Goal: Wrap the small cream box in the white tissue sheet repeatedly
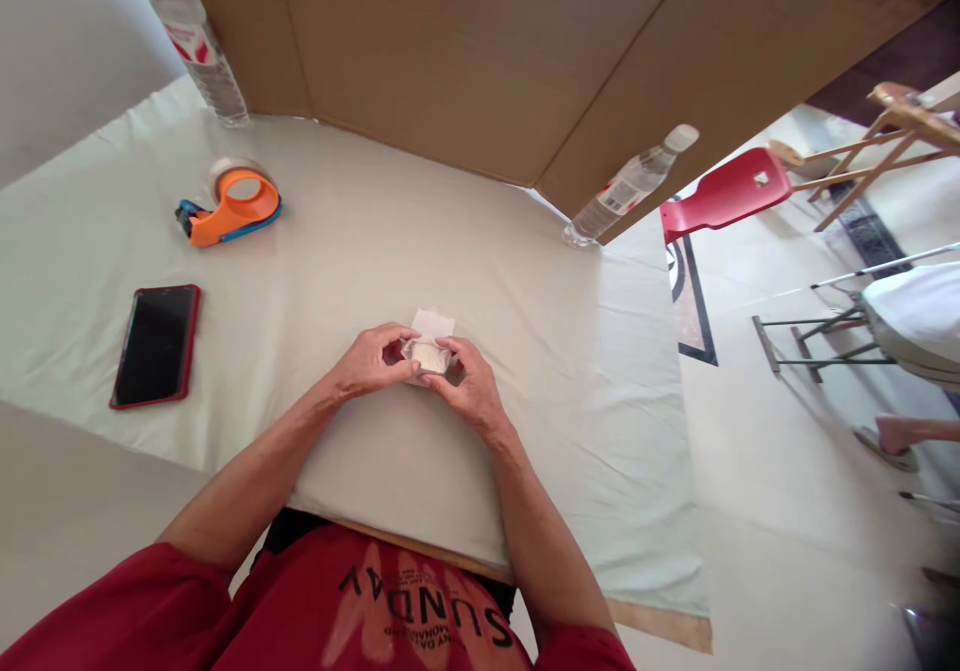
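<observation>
A small white box (pixel 430 355) is between my two hands near the table's front half, its pale flap (pixel 433 323) standing out at the far side. Thin crinkled wrapping shows around the opening, and what lies inside is too small to make out. My left hand (pixel 377 359) grips the left side with thumb and fingers bent. On the right side, my right hand (pixel 468 379) pinches the box, its thumb at the near edge and fingers at the far corner. The fingers partly cover the sides of the box.
A phone in a red case (pixel 155 347) and an orange tape dispenser (pixel 238 206) lie on the left of the pale tablecloth (pixel 360 221). Water bottles (pixel 202 56) stand against cardboard panels (pixel 450 51). A red chair (pixel 727 191) and a person's foot (pixel 896 436) are at right.
</observation>
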The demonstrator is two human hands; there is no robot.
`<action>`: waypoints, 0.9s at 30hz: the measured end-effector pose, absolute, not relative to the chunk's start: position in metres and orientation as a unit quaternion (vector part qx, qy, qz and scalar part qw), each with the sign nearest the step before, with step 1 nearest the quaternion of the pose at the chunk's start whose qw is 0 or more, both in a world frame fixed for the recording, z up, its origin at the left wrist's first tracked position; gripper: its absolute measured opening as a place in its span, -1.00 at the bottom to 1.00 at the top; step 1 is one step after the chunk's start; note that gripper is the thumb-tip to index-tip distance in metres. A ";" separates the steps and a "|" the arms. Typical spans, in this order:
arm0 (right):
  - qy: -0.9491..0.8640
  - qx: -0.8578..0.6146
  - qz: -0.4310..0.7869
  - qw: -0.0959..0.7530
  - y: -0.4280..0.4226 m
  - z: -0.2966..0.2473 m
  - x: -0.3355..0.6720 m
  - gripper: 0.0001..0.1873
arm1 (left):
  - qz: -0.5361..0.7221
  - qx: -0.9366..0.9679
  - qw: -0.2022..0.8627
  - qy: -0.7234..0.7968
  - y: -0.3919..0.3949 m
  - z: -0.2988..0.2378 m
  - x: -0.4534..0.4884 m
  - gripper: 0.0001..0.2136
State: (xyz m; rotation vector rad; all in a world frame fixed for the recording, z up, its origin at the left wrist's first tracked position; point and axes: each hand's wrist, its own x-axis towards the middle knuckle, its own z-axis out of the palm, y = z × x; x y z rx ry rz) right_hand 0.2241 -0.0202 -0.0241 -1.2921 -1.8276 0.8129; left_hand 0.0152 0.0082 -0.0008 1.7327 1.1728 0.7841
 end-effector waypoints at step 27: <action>-0.715 -0.548 0.375 0.219 -0.018 -0.002 0.230 -0.36 | 0.261 0.599 0.613 0.445 0.008 -0.005 0.019 -0.59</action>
